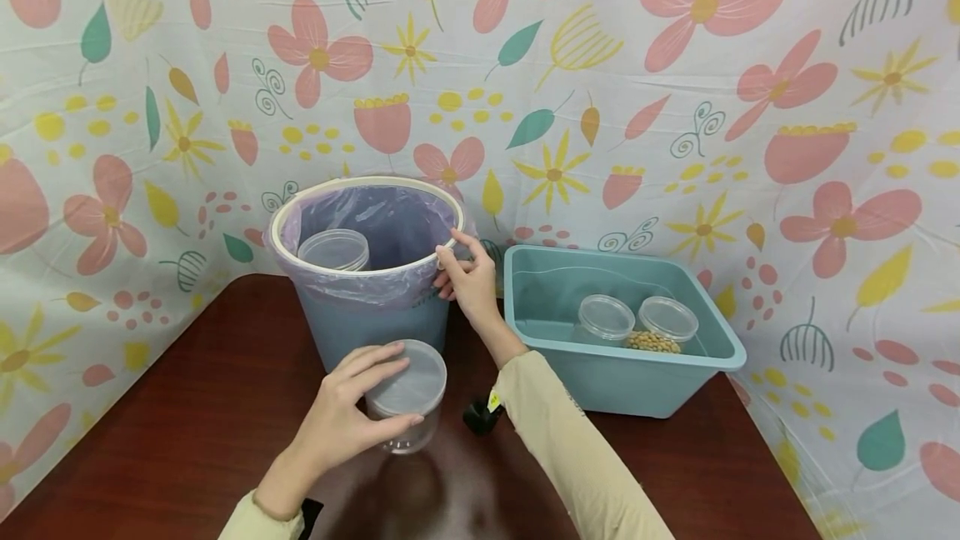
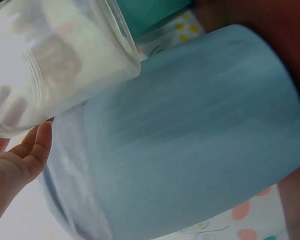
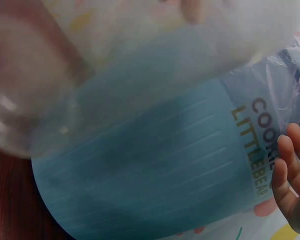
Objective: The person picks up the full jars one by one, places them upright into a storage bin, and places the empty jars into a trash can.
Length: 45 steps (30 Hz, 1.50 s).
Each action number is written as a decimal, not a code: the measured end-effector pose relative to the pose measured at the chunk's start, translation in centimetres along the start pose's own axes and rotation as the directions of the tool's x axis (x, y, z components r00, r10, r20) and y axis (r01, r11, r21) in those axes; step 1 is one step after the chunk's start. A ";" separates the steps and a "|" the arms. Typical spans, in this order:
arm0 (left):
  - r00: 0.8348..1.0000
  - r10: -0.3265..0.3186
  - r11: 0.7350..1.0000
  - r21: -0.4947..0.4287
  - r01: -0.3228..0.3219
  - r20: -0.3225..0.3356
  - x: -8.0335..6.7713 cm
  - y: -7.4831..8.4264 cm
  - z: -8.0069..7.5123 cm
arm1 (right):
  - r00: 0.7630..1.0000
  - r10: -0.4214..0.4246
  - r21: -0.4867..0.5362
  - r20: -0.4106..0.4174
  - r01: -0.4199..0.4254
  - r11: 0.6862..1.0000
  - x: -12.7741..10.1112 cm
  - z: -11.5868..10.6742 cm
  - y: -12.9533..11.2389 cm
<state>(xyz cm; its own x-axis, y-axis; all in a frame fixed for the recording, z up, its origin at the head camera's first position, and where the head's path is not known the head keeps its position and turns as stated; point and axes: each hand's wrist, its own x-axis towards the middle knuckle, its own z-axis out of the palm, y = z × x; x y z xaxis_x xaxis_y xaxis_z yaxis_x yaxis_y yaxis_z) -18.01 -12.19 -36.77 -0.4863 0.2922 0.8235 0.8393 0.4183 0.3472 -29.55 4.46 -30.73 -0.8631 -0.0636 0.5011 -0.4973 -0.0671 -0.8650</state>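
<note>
My left hand (image 1: 341, 407) grips a clear plastic jar (image 1: 408, 394) by its lid and side, thumb at the front and fingers over the top edge. The jar is held in front of a blue trash can (image 1: 367, 319) lined with a thin purple bag (image 1: 360, 286). Another lidded clear jar (image 1: 333, 250) is inside the can. Near the right side of the can's pale rim ring (image 1: 352, 272), my right hand (image 1: 472, 277) has its fingertips right at the edge. In the right wrist view its loosely bent fingers (image 3: 285, 150) are beside the can's printed lettering.
A blue-green plastic tub (image 1: 622, 369) stands right of the can. Inside are two lidded jars, one looking empty (image 1: 606, 319) and one with tan beans or nuts (image 1: 655, 342). The dark wooden table (image 1: 202, 407) meets a flower-print cloth (image 1: 555, 90) behind.
</note>
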 end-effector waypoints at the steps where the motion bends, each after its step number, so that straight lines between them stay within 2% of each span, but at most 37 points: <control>1: 1.000 0.015 1.000 -0.001 -0.015 -0.017 0.3 0.2 -0.2 | 1.000 0.000 0.001 0.000 0.000 1.000 0.0 0.0 0.0; 7: 0.994 0.072 0.997 -0.001 -0.073 -0.080 2.2 0.8 -1.4 | 1.000 0.004 -0.009 -0.001 -0.004 1.000 -0.1 0.0 0.0; 15: 0.982 0.114 0.993 0.056 -0.107 -0.148 5.0 1.4 -2.9 | 1.000 0.023 -0.011 -0.006 -0.023 1.000 0.2 0.0 0.9; 18: 0.978 0.104 0.993 0.083 -0.090 -0.181 6.1 1.9 -3.5 | 0.999 0.031 0.002 -0.005 -0.031 1.000 0.5 -0.1 1.8; 25: 0.973 0.032 0.990 0.144 0.001 -0.228 8.8 2.3 -4.7 | 1.000 0.001 0.013 -0.020 -0.001 1.000 0.8 -0.4 2.5; 28: 0.961 0.031 0.991 0.135 0.006 -0.274 10.0 2.4 -4.9 | 1.000 -0.017 0.012 -0.023 0.018 1.000 0.8 -0.4 2.5; 35: 0.914 0.049 0.988 0.154 0.015 -0.402 12.8 2.4 -5.8 | 1.000 -0.011 0.017 -0.009 0.011 1.000 0.8 -0.3 2.5; 40: 0.870 -0.037 0.983 0.139 0.121 -0.491 14.3 1.8 -6.2 | 1.000 0.015 0.046 0.007 -0.015 0.999 0.7 -0.2 1.8; 43: 0.855 -0.090 0.973 0.138 0.185 -0.511 14.9 0.9 -6.1 | 1.000 0.018 0.039 0.002 -0.018 0.999 0.4 -0.1 0.9; 45: 0.852 -0.106 0.964 0.157 0.214 -0.512 15.2 0.2 -5.9 | 1.000 0.018 0.028 -0.002 -0.018 0.999 0.2 0.0 0.4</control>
<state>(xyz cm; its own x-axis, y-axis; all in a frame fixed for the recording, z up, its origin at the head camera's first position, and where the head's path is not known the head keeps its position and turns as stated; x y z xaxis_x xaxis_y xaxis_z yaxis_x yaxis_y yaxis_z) -23.79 -12.74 -21.51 -0.3786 -0.2359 0.8950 0.6673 0.6005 0.4406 -29.88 4.38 -30.97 -0.8720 -0.0630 0.4854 -0.4791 -0.0934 -0.8728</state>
